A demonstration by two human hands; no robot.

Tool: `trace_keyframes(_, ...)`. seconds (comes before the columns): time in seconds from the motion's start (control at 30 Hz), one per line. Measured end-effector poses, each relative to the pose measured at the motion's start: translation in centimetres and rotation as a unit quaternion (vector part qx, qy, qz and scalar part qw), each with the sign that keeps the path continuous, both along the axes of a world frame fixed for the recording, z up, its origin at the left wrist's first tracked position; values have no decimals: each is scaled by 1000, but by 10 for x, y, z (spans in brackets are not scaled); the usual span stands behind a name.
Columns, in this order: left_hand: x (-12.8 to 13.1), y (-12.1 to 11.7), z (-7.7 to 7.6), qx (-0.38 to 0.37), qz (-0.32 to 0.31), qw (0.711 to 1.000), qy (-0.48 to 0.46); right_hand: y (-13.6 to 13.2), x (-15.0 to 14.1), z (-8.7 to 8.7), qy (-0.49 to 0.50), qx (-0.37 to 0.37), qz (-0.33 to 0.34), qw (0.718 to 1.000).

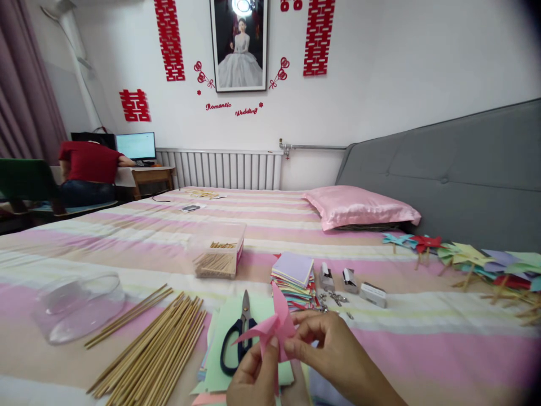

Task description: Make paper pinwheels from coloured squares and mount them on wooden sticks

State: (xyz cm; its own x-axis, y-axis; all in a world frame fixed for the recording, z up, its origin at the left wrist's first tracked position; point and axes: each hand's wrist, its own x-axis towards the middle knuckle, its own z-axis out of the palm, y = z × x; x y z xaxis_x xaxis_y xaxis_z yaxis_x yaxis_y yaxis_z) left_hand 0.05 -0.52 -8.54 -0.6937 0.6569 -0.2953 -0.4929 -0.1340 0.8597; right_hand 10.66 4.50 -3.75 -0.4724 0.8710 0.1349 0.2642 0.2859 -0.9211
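Note:
Both hands meet on a pink paper pinwheel (276, 322) with its corners folded toward the middle. My left hand (253, 375) pinches it from below, thumb near the centre. From the right, my right hand (323, 344) grips one blade between thumb and fingers. Just behind and left lie dark-handled scissors (242, 332), points away from me, on a stack of pale green paper (217, 375). Beyond the pinwheel sits a pile of coloured paper squares (293, 270), with small metal pins (336, 298) scattered beside it.
Wooden sticks (156, 355) lie at the left beside a clear plastic lid (78, 307). A clear box (217, 262) holds short sticks. Small boxes (373, 294) stand right of the squares. Finished pinwheels (469, 256) lie far right, near a pink pillow (363, 207). A person (91, 169) sits at a desk.

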Motion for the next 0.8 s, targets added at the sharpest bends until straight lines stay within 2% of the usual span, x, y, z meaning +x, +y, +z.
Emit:
trace_keyframes(0.1,-2,0,-2,-8,-23,999,-35,0,0,-1,0,11,1,1000)
trace_keyframes(0.33,-1,2,-3,30,-36,997,-64,1,3,-1,9,1,7,1000)
trace_keyframes(0.53,0,2,-2,20,-39,998,-49,3,2,-7,16,12,3,1000)
trace_keyframes(0.73,-4,4,-12,20,-36,999,-27,2,1,-7,10,7,17,1000)
trace_keyframes(0.8,-4,4,-14,13,-40,999,-24,1,3,-6,8,-4,-2,1000)
